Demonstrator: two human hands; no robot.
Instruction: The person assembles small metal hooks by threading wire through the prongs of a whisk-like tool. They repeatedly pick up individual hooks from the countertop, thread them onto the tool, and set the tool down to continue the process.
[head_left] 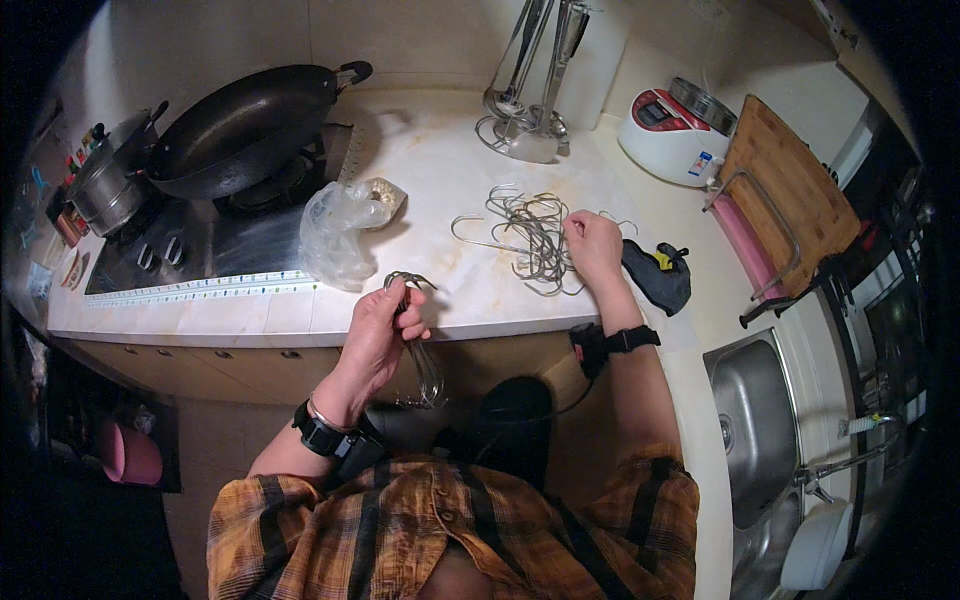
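Silver-grey wire hooks (535, 235): part in hand, part on the counter

The left hand (375, 325) is closed around a bunch of hooks (427, 375), with curved ends above the fist and the remainder hanging below it, near the countertop's front edge. Gripping the upper part appears to gather the wires while their lower lengths hang free.

The main pile lies tangled on the white countertop (470, 290), seemingly placed for easy reach. The right hand (597, 245) is at the pile's right margin, fingers curled together; whether they pinch a hook cannot be told.

A dark cloth item (655, 285) with a yellow patch lies just beside the right forearm. A translucent plastic bag (335, 235) rests left of the pile, apart from it. The black wok (250, 125) sits over the hob (215, 255), presumably for burner support. The utensil stand (535, 148) occupies the rear, probably leaving the front for handwork.
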